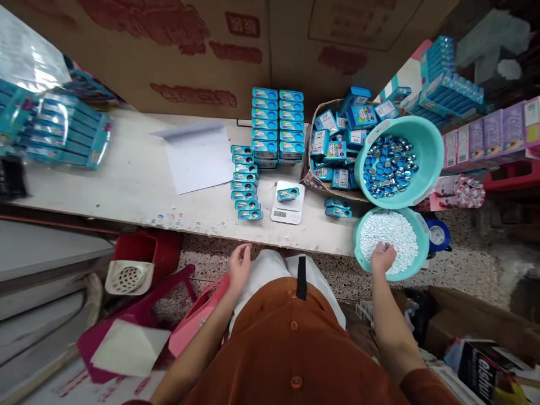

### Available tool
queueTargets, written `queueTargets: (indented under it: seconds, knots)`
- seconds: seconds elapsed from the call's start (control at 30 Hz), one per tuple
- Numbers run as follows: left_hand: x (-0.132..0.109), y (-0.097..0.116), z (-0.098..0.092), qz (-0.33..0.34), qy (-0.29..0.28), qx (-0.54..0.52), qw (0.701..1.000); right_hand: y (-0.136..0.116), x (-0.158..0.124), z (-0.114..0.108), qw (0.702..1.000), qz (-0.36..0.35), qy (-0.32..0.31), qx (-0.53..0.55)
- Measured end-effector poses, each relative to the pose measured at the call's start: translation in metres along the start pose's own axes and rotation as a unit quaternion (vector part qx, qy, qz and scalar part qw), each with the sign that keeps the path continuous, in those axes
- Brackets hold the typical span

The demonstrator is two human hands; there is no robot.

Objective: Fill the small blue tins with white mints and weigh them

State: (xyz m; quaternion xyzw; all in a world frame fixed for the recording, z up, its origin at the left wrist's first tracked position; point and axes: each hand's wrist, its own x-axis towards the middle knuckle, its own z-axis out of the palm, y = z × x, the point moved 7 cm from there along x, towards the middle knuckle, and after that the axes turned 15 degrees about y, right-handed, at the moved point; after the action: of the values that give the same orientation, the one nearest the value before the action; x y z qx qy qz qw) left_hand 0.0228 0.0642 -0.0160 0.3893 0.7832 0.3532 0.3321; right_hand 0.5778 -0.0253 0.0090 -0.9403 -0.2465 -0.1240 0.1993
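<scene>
My right hand (383, 259) is down in a turquoise basin (360, 247) of small white pellets (399, 233), its fingers drawn together among them. My left hand (239, 264) hangs just off the table's front edge, holding nothing, with fingers loosely bent and apart. A white digital scale (280, 215) stands on the table with a small blue tin (288, 194) on its plate. To its left runs a column of similar blue tins (243, 196). Two more tins (338, 212) lie to the right of the scale.
Stacked blue tins (265, 135) stand behind the scale. A carton (310, 163) full of blue boxes holds up a second turquoise basin (434, 146) with shiny blue-and-silver caps (390, 169). White paper (198, 157) and plastic-wrapped packs (67, 132) lie leftward. Large cardboard boxes (189, 56) wall the back.
</scene>
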Motion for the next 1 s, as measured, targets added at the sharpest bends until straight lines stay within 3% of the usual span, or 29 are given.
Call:
queueTargets:
  seconds: [0.1, 0.17, 0.43, 0.63, 0.73, 0.83, 0.93, 1.0]
  knots:
    - [-0.017, 0.010, 0.007, 0.006, 0.004, 0.010, 1.000, 0.008, -0.010, 0.015, 0.995, -0.092, -0.049, -0.008]
    - [-0.027, 0.016, 0.012, 0.008, 0.006, 0.015, 1.000, 0.011, -0.011, 0.021, 0.993, -0.109, -0.055, -0.006]
    - [-0.053, 0.045, 0.036, 0.047, -0.001, 0.017, 0.999, 0.026, -0.006, 0.040, 0.981, -0.120, -0.149, 0.020]
    - [-0.054, 0.054, 0.034, 0.064, 0.008, 0.023, 0.998, 0.035, 0.006, 0.038, 0.979, -0.078, -0.158, 0.101]
    - [-0.049, 0.055, 0.027, 0.066, 0.012, 0.019, 0.998, 0.043, 0.018, 0.030, 0.983, 0.011, -0.125, 0.135]
    - [-0.039, 0.054, 0.019, 0.068, 0.006, 0.020, 0.997, 0.050, 0.028, 0.021, 0.963, 0.179, -0.079, 0.184]
    - [-0.022, 0.053, 0.011, 0.069, 0.000, 0.025, 0.997, 0.055, 0.029, 0.019, 0.878, 0.392, -0.045, 0.271]
    - [-0.007, 0.055, 0.008, 0.069, -0.010, 0.022, 0.997, 0.055, 0.029, 0.021, 0.813, 0.489, -0.044, 0.311]
